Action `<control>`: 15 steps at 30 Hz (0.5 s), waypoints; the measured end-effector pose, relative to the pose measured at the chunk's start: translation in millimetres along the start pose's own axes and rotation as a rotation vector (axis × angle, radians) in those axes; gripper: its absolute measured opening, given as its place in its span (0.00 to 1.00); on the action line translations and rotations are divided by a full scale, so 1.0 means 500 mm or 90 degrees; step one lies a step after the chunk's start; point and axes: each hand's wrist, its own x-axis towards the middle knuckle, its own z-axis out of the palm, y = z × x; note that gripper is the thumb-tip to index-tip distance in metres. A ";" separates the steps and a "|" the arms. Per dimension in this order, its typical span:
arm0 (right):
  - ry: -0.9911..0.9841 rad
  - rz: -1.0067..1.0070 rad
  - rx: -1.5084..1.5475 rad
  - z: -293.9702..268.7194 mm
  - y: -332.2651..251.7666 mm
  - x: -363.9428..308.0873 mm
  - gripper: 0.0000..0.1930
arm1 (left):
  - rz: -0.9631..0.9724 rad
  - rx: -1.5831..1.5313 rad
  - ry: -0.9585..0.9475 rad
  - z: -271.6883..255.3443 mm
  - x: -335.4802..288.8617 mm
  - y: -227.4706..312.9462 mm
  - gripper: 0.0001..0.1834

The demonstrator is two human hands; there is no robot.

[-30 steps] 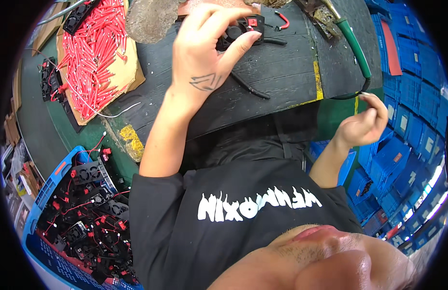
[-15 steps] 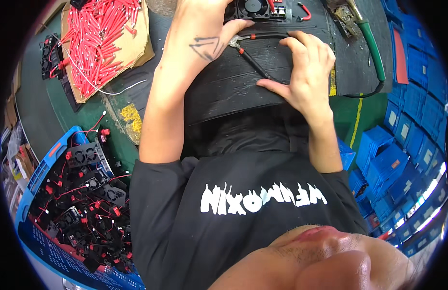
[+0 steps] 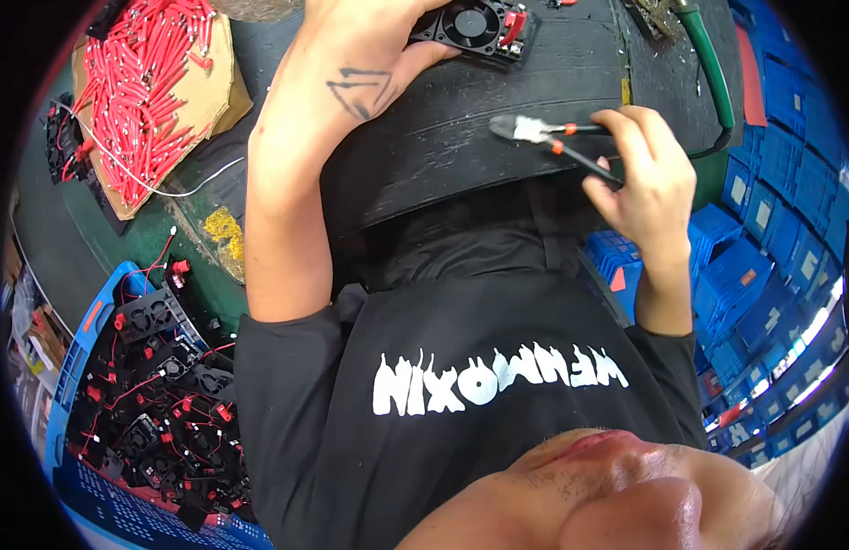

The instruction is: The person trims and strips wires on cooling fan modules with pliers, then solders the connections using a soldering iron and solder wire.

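My left hand grips a black fan unit at the top of the view, its thumb along the near edge. The other fingers are partly cut off by the picture's edge. A short red wire shows at the unit's right end, beside small metallic parts. Off to the right, my right hand has hold of cutting pliers by their black handles with red bands. The handles stand spread, and the jaws point left over the black work surface, apart from the fan unit.
Red wire pieces fill a cardboard tray at the left, crossed by a white cable. Below stands a blue crate of fan units. A green-handled soldering iron lies at the right, near stacked blue bins.
My right hand has drawn the pliers right and toward me, away from the fan unit. The fan unit, still in my left hand, is now tilted. The whole view has shifted slightly.
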 end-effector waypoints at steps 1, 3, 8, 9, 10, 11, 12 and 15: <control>0.030 0.005 0.016 -0.004 0.004 -0.002 0.24 | -0.017 0.049 -0.026 -0.003 -0.001 0.008 0.27; 0.067 0.011 0.010 -0.021 0.012 0.004 0.26 | -0.025 0.091 -0.060 -0.001 0.001 0.017 0.27; 0.171 0.076 -0.134 -0.001 0.022 0.042 0.30 | -0.086 0.175 -0.127 -0.001 0.013 0.032 0.27; 0.182 0.063 -0.154 0.005 0.030 0.050 0.27 | -0.094 0.195 -0.143 0.000 0.016 0.032 0.27; 0.183 0.072 -0.155 0.009 0.035 0.058 0.27 | -0.079 0.184 -0.123 0.004 0.015 0.031 0.28; 0.204 0.043 -0.178 0.013 0.038 0.066 0.25 | -0.065 0.173 -0.102 0.008 0.013 0.030 0.28; 0.205 0.035 -0.144 0.014 0.036 0.068 0.29 | -0.061 0.169 -0.091 0.006 0.016 0.033 0.28; 0.196 0.037 -0.113 0.018 0.035 0.068 0.33 | -0.105 0.136 -0.121 -0.005 0.030 0.048 0.28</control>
